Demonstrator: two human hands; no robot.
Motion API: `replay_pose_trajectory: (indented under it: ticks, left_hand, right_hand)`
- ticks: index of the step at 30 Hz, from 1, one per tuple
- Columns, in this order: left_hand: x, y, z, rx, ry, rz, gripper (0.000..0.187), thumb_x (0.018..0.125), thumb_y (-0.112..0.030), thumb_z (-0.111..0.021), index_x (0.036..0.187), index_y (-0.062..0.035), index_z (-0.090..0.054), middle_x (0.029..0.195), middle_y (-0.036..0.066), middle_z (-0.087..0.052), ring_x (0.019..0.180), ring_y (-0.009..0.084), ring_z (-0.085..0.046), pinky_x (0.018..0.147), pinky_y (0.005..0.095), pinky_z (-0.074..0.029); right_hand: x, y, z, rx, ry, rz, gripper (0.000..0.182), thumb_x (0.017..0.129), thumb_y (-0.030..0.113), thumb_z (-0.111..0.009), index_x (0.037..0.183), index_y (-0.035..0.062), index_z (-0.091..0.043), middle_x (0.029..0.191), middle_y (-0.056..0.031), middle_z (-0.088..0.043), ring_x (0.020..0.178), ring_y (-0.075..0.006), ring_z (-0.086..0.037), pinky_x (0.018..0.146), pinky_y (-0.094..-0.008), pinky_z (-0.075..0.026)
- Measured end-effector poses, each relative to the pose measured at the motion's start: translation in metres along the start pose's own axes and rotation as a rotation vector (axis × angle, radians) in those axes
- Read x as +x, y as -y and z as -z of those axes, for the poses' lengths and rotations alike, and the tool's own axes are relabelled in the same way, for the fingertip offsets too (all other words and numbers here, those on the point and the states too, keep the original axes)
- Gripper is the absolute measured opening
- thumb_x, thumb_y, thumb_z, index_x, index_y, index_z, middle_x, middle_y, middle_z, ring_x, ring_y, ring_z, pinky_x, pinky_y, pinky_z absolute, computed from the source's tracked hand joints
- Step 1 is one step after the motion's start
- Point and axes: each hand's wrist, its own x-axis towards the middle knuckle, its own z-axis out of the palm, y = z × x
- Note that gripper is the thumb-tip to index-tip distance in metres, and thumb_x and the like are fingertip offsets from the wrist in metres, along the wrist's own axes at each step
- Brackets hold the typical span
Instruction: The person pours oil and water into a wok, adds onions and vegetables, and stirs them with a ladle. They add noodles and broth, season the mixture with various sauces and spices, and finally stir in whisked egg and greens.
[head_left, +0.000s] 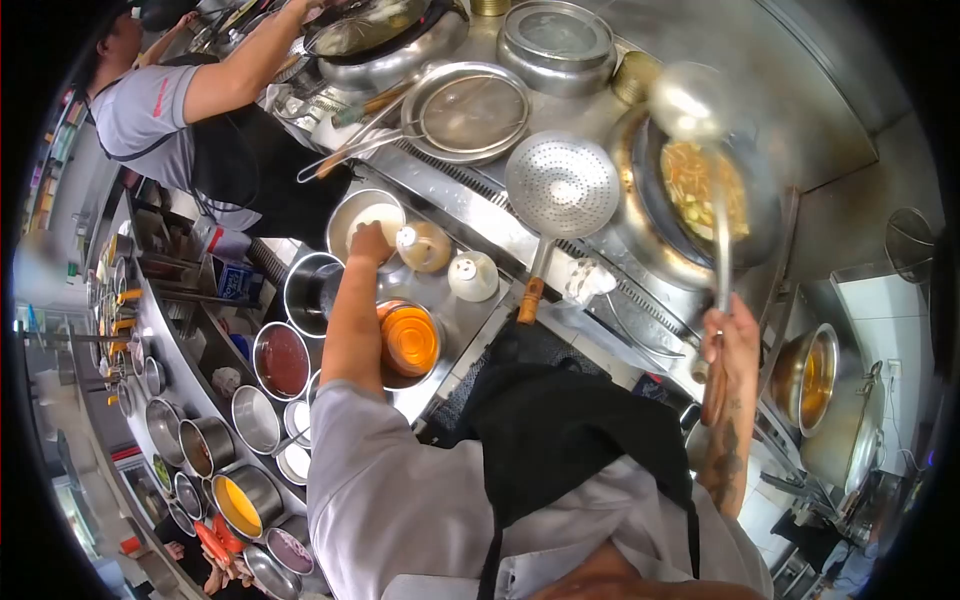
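Note:
My right hand (733, 330) grips a long-handled metal ladle (722, 255) with a wooden end. The round ladle bowl hangs above a wok (655, 205), slightly blurred. Inside the wok lie yellowish strips of food (700, 180) in liquid. On the other side, my left hand (370, 243) reaches into a metal pot (343, 215) with pale contents. Its fingers look closed, but their tips and anything between them are hidden. Beside that hand stand two squeeze bottles, one tan (424, 247) and one white (473, 276). Nearer me is a container of orange liquid (410, 340).
A perforated skimmer (563, 185) rests between the stove and the counter. Behind it are a strainer (470, 112) and a lidded pot (556, 45). At the upper left a co-worker (190, 120) reaches over another wok (370, 30). Several ingredient pots, one with dark red sauce (283, 362), line the left.

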Motion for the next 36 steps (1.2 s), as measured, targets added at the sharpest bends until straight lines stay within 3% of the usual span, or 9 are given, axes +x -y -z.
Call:
replay_pose_trajectory:
  ticks: [6,12,15,21,25,26,29,32,36]
  left_hand:
    - [0.008,0.015,-0.019,-0.065,-0.015,0.020,0.053,0.074,-0.034,-0.072,0.113,-0.0010,-0.058,0.117,0.027,-0.055,0.107,0.0401,-0.058,0.092,0.0435,-0.048]
    - [0.007,0.011,-0.011,-0.034,0.010,-0.054,0.037,0.079,-0.018,-0.061,0.109,0.0040,-0.057,0.109,0.029,-0.057,0.104,0.0422,-0.058,0.092,0.0440,-0.047]
    - [0.013,0.011,-0.016,-0.044,-0.025,-0.051,0.038,0.073,-0.024,-0.070,0.100,0.0030,-0.063,0.105,0.027,-0.062,0.105,0.0390,-0.059,0.092,0.0408,-0.048]
    - [0.027,0.018,-0.031,0.034,-0.049,-0.150,0.032,0.069,-0.026,-0.073,0.087,0.0007,-0.070,0.093,0.023,-0.067,0.092,0.0365,-0.064,0.087,0.0391,-0.050]
    - [0.040,0.027,-0.048,0.009,-0.109,-0.120,0.036,0.070,-0.029,-0.073,0.088,0.0024,-0.069,0.093,0.024,-0.067,0.093,0.0373,-0.063,0.085,0.0403,-0.050]
    - [0.058,0.051,-0.075,0.100,-0.216,-0.263,0.034,0.073,-0.025,-0.072,0.086,0.0054,-0.068,0.086,0.021,-0.068,0.081,0.0318,-0.067,0.074,0.0375,-0.053]
    - [0.020,-0.012,0.049,-1.187,0.180,0.017,0.031,0.072,-0.016,-0.069,0.094,0.0066,-0.068,0.083,0.013,-0.068,0.072,0.0193,-0.065,0.068,0.0306,-0.052]
    - [0.015,-0.050,0.090,-0.950,0.246,-0.234,0.031,0.073,-0.017,-0.069,0.094,0.0074,-0.068,0.079,0.007,-0.066,0.066,0.0118,-0.061,0.062,0.0263,-0.049]
    - [0.036,-0.077,0.088,-0.752,0.266,-0.274,0.031,0.074,-0.015,-0.066,0.098,0.0053,-0.068,0.080,0.009,-0.067,0.067,0.0157,-0.063,0.062,0.0283,-0.050]
  right_hand:
    - [0.004,0.003,-0.095,0.198,0.572,-0.450,0.032,0.088,0.005,-0.052,0.121,0.0020,-0.053,0.066,-0.0004,-0.047,0.044,-0.0071,-0.043,0.039,-0.0206,-0.033]
    - [0.025,-0.025,-0.163,0.018,0.767,-0.535,0.023,0.089,0.006,-0.052,0.111,0.0023,-0.054,0.069,-0.0018,-0.051,0.044,-0.0095,-0.049,0.039,-0.0225,-0.037]
    - [0.035,-0.042,-0.176,-0.039,0.812,-0.503,0.013,0.089,0.006,-0.052,0.101,0.0036,-0.054,0.069,-0.0024,-0.053,0.044,-0.0099,-0.049,0.038,-0.0234,-0.037]
    - [0.037,-0.043,-0.186,-0.039,0.782,-0.550,0.027,0.090,0.004,-0.051,0.116,0.0014,-0.053,0.068,-0.0019,-0.050,0.043,-0.0078,-0.049,0.038,-0.0213,-0.039]
    - [0.035,-0.043,-0.185,0.034,0.771,-0.596,0.009,0.089,0.007,-0.053,0.097,0.0044,-0.051,0.069,-0.0035,-0.052,0.046,-0.0101,-0.049,0.039,-0.0239,-0.036]
    - [0.034,-0.041,-0.185,0.037,0.764,-0.603,0.008,0.089,0.007,-0.053,0.096,0.0046,-0.050,0.069,-0.0037,-0.051,0.046,-0.0101,-0.049,0.039,-0.0240,-0.036]
    - [0.036,-0.038,-0.179,0.069,0.767,-0.616,0.007,0.089,0.008,-0.053,0.094,0.0054,-0.049,0.069,-0.0038,-0.051,0.045,-0.0100,-0.048,0.039,-0.0240,-0.036]
    - [0.033,-0.038,-0.172,0.094,0.785,-0.619,0.007,0.089,0.008,-0.053,0.095,0.0060,-0.050,0.068,-0.0033,-0.051,0.045,-0.0097,-0.048,0.038,-0.0238,-0.035]
    - [0.031,-0.032,-0.159,0.103,0.792,-0.594,0.011,0.089,0.007,-0.053,0.100,0.0058,-0.052,0.068,-0.0026,-0.052,0.044,-0.0094,-0.049,0.038,-0.0235,-0.036]
